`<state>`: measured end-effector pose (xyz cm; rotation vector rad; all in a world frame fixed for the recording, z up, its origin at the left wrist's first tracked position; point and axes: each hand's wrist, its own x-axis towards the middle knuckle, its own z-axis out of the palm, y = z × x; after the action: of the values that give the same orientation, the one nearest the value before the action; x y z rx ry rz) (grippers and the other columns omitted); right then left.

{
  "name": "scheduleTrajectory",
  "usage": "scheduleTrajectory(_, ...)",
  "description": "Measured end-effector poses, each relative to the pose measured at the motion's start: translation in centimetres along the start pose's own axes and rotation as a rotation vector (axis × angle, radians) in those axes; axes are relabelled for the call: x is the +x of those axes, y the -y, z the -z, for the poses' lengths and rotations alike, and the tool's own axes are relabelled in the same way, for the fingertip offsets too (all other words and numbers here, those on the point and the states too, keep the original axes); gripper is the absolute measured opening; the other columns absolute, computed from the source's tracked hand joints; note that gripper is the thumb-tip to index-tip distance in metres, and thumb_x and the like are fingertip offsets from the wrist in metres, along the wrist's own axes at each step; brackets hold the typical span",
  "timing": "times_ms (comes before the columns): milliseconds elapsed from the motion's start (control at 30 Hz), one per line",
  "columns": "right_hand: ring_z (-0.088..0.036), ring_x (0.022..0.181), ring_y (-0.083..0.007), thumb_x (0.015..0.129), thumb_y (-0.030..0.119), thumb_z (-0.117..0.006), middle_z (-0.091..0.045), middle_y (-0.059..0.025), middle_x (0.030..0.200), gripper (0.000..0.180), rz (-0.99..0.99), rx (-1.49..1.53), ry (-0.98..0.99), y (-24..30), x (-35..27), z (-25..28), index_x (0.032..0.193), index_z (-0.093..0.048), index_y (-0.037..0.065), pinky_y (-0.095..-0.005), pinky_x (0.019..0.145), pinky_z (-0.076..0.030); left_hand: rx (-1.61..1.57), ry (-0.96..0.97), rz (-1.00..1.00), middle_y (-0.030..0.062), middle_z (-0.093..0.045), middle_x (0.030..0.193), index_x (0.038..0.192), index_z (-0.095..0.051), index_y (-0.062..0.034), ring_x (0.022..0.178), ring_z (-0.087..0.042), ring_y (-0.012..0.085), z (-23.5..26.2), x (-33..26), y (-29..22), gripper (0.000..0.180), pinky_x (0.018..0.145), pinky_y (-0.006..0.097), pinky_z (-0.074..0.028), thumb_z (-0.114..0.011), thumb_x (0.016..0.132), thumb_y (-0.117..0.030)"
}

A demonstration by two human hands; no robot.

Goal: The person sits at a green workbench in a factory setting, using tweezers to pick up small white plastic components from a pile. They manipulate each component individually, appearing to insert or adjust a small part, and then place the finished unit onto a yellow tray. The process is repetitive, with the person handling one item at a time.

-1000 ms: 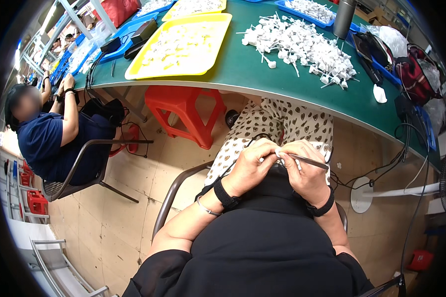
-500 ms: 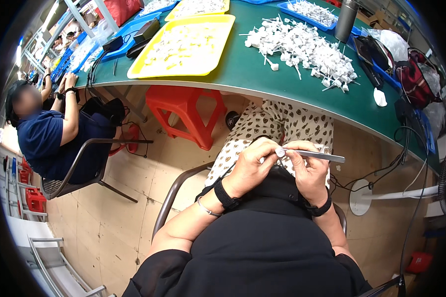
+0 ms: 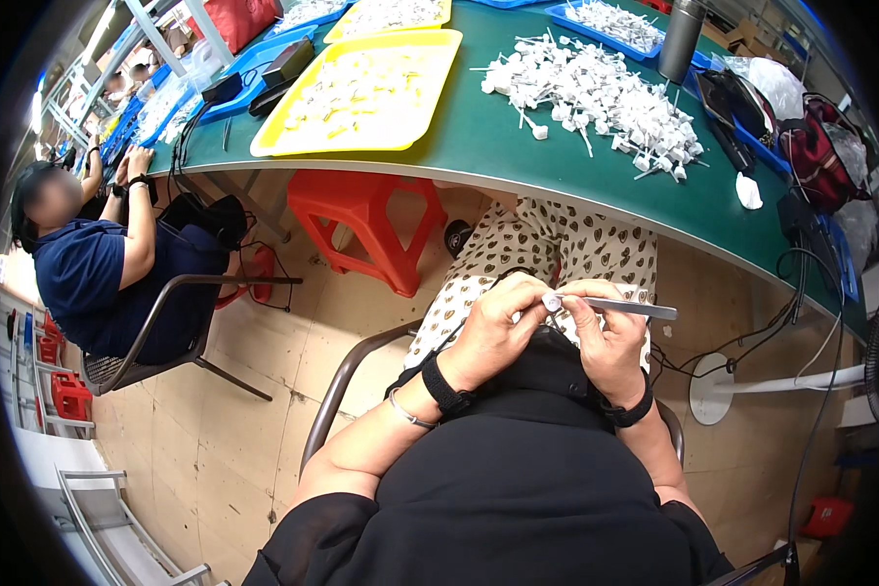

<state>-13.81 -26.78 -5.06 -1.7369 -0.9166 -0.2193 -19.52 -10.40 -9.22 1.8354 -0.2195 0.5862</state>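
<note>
Above my lap, my left hand [image 3: 506, 322] pinches a small white round part [image 3: 552, 302] between thumb and fingers. My right hand [image 3: 606, 335] is closed around metal tweezers [image 3: 637, 309], whose broad end sticks out to the right. The tips of the tweezers are hidden by my fingers, close beside the white part. Both hands nearly meet at that part. On the table lies a loose pile of similar white parts with thin stems [image 3: 596, 98], beyond my hands.
A yellow tray [image 3: 264, 144] with small white pieces rests on the green table [image 3: 469, 127]. A dark cylindrical bottle [image 3: 683, 41] stands behind the pile. Beneath the table is a red stool [image 3: 334, 200]. To the left, a person in dark blue [image 3: 88, 264] sits working. Cables [image 3: 801, 264] hang at the right.
The tweezers have shifted very slightly in my right hand. Both hands keep almost the same place, and the white part stays between my fingers.
</note>
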Motion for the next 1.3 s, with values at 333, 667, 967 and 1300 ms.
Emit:
scheduleTrajectory(333,-0.067,0.073,-0.0198,0.095,0.003,-0.070,-0.071,-0.0096,0.090,0.006,-0.043,0.004,-0.009,0.11,-0.11,-0.06,0.099,-0.072,-0.001,-0.0301,0.065,-0.051,0.032,0.003,-0.011,0.0097,-0.070,0.101,0.103,-0.071,-0.0006,0.091,-0.066,0.0216,-0.02,-0.05,0.23,0.013,0.078,0.031,-0.053,-0.073,0.090,0.001)
scheduleTrajectory(667,-0.067,0.073,-0.0191,0.096,0.004,-0.069,-0.071,-0.0098,0.090,0.006,-0.019,-0.011,-0.019,0.38,0.04,-0.11,0.099,-0.071,-0.001,-0.0300,0.065,-0.052,0.019,0.006,0.005,0.0097,-0.070,0.101,0.104,-0.070,-0.0004,0.092,-0.066,0.0221,-0.07,-0.11,0.17,0.015,0.078,0.032,-0.053,-0.071,0.090,0.003)
scheduleTrajectory(967,-0.067,0.071,-0.0173,0.097,0.003,-0.068,-0.071,-0.0090,0.087,0.006,-0.085,0.048,-0.046,0.13,-0.30,-0.16,0.098,-0.070,-0.002,-0.0285,0.062,-0.051,0.010,-0.005,-0.013,0.0104,-0.070,0.099,0.104,-0.070,-0.0007,0.090,-0.066,0.0244,-0.15,-0.07,0.15,0.014,0.078,0.033,-0.053,-0.072,0.090,0.001)
scheduleTrajectory(1300,-0.069,0.074,-0.0192,0.096,0.001,-0.068,-0.071,-0.0104,0.090,0.004,-0.059,0.017,-0.037,0.37,-0.27,-0.02,0.098,-0.070,-0.002,-0.0297,0.065,-0.053,-0.022,-0.034,-0.009,0.0117,-0.068,0.096,0.102,-0.069,-0.0008,0.089,-0.066,0.0280,-0.26,-0.07,-0.37,0.016,0.077,0.035,-0.054,-0.072,0.087,0.004)
